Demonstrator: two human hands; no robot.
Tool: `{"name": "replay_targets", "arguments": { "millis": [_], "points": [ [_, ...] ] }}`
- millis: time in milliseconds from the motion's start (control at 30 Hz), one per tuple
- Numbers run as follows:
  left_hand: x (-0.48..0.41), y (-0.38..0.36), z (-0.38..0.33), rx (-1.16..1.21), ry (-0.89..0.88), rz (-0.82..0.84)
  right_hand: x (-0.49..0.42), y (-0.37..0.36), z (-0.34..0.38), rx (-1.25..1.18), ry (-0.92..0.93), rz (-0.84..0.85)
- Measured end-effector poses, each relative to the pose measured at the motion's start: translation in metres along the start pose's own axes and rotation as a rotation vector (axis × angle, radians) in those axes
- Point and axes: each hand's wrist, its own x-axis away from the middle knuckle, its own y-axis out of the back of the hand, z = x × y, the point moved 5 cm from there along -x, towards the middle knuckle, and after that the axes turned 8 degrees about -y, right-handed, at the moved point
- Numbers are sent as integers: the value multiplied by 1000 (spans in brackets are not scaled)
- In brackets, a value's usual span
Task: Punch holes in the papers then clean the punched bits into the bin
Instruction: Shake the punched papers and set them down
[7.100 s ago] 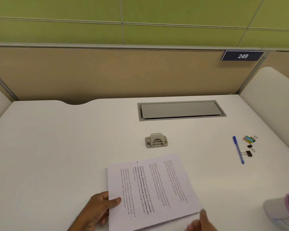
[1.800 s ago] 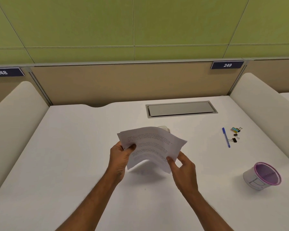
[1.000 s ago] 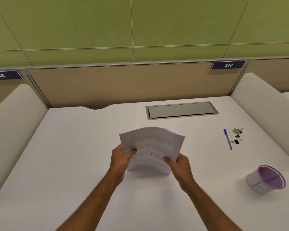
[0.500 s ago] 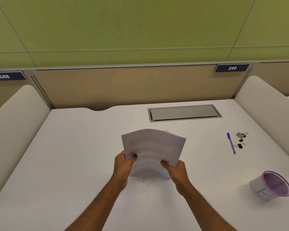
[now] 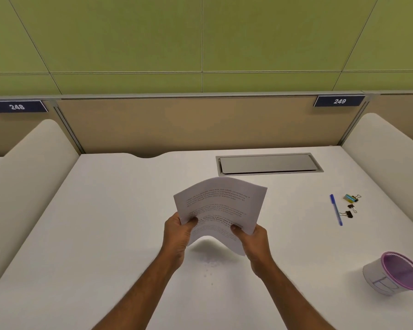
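Observation:
A stack of printed white papers [image 5: 221, 206] is held up over the middle of the white desk [image 5: 105, 234], bowed upward. My left hand [image 5: 178, 235] grips its lower left edge and my right hand [image 5: 254, 241] grips its lower right edge. Small white punched bits [image 5: 210, 266] lie scattered on the desk just below the papers. A small white bin with a purple rim [image 5: 397, 273] stands at the right, near the desk's front. The hole punch is hidden behind the raised papers.
A blue pen [image 5: 336, 210] and a few binder clips [image 5: 350, 206] lie at the right. A grey cable hatch [image 5: 268, 163] sits at the back. White side dividers [image 5: 386, 158] flank the desk, with a tan partition behind.
Seven seconds ago the papers lay flat with the punch visible behind them. Both hands have lifted the stack and squared it; over the last second it has barely moved.

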Motion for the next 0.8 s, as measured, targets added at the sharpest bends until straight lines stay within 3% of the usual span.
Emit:
{"name": "replay_targets", "arguments": {
  "millis": [800],
  "points": [
    [-1, 4, 17, -88, 36, -36, -11, -3, -9, 83, 10, -41]
  ]
}}
